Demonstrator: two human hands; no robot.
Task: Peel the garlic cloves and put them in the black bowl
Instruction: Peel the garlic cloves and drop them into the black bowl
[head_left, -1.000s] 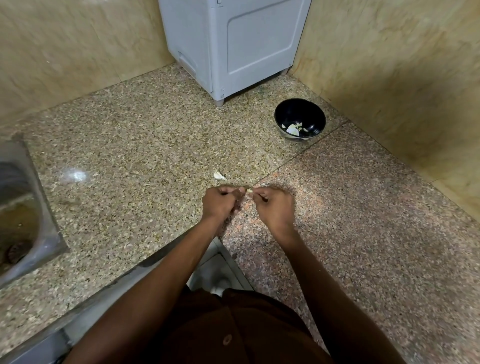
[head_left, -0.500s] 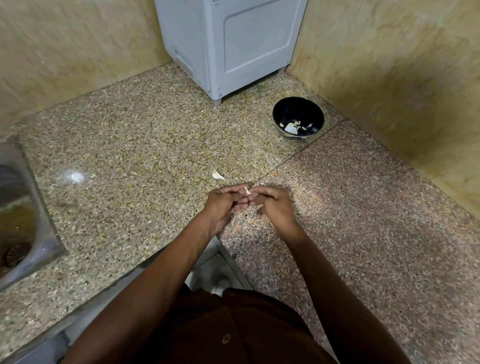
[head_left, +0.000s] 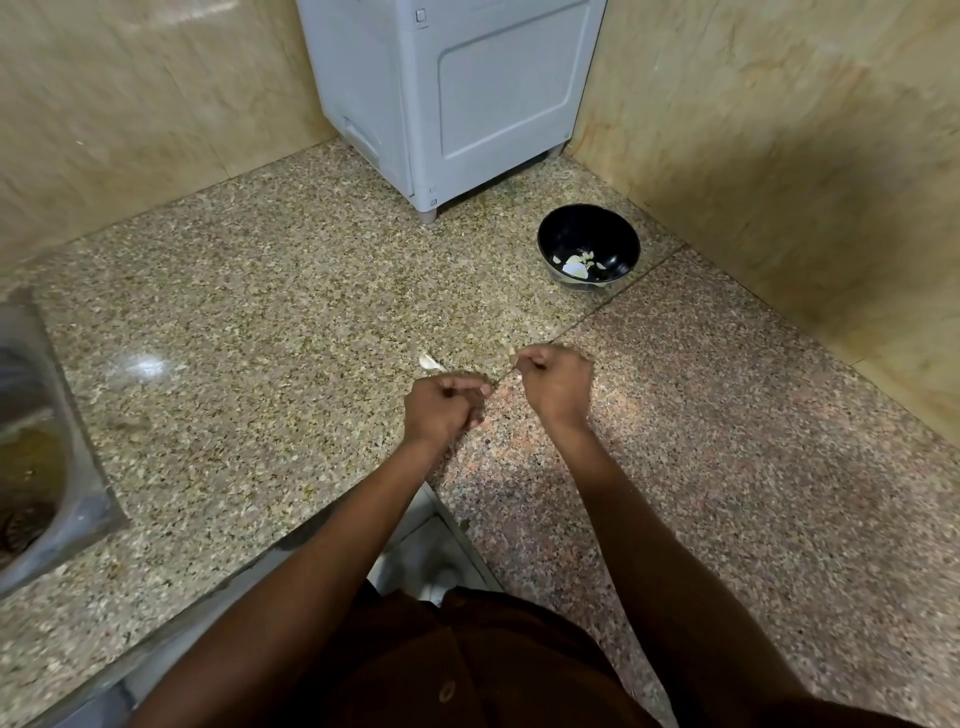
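Note:
The black bowl (head_left: 613, 234) stands on the counter near the right wall, with several pale garlic pieces (head_left: 575, 266) in its bottom. Both hands hover over the counter seam, well in front of the bowl. My right hand (head_left: 556, 384) pinches a small pale strip of garlic skin (head_left: 513, 359) at its fingertips. My left hand (head_left: 444, 413) is curled, thumb against forefinger, around the garlic clove, which its fingers hide. A loose pale garlic piece (head_left: 430, 362) lies on the counter just beyond my left hand.
A grey appliance (head_left: 452, 98) stands in the back corner, left of the bowl. Beige tiled walls close the back and right sides. A steel sink (head_left: 47, 467) sits at the far left. The speckled granite counter (head_left: 249, 322) has its front edge just below my forearms.
The hands were joined fingertip to fingertip on the clove. Now they have pulled apart, the right hand moving right and away with a bit of skin.

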